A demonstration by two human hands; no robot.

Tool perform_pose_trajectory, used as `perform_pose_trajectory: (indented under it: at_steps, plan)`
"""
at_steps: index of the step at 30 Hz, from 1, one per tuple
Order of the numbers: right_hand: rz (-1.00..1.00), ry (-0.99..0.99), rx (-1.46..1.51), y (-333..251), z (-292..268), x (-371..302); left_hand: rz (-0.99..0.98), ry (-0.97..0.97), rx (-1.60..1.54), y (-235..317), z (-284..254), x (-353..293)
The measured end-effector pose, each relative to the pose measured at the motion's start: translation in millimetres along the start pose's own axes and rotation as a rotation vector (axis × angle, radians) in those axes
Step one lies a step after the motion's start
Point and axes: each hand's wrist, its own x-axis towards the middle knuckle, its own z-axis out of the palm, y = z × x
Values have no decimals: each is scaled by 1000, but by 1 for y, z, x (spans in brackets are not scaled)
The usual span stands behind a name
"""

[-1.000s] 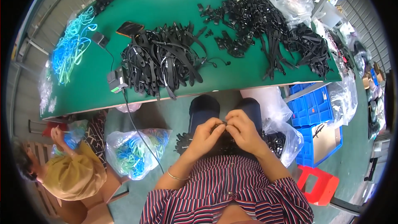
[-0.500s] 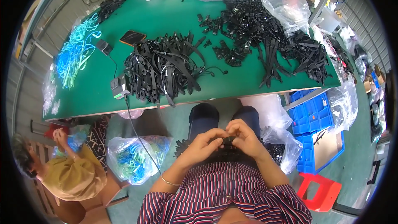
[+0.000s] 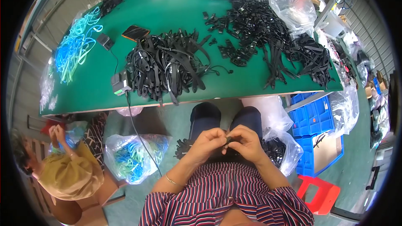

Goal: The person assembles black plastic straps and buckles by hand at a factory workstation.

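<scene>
Near the dark-trousered knees [image 3: 205, 116], the left hand [image 3: 208, 142] and right hand [image 3: 248, 143] are pinching a small dark piece [image 3: 228, 140], seemingly steadying it from both sides; on the flat green tabletop [image 3: 171, 14], long black fabric straps [image 3: 165, 65] are lying heaped near left, presumably within reach.

The shirt [image 3: 201, 199] has narrow stripes in dark blue, red and white, and its loose sleeves [image 3: 289, 199] carry the same stripes. Behind the bare left hand [image 3: 206, 144] there is a thin, shiny bangle [image 3: 172, 181]. The right hand [image 3: 248, 142] is also bare. The trousers [image 3: 204, 119] are dark blue.
</scene>
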Motion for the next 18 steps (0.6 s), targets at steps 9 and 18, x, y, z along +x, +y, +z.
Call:
perform_pose_trajectory:
  at_steps: [9, 18]
  plan:
    - [-127, -107, -501, -6, 4, 13, 67, 165, 101, -10, -17, -8]
    - [-108, -128, -289, -7, 5, 25, 70, 117, 36, 14, -8, -8]
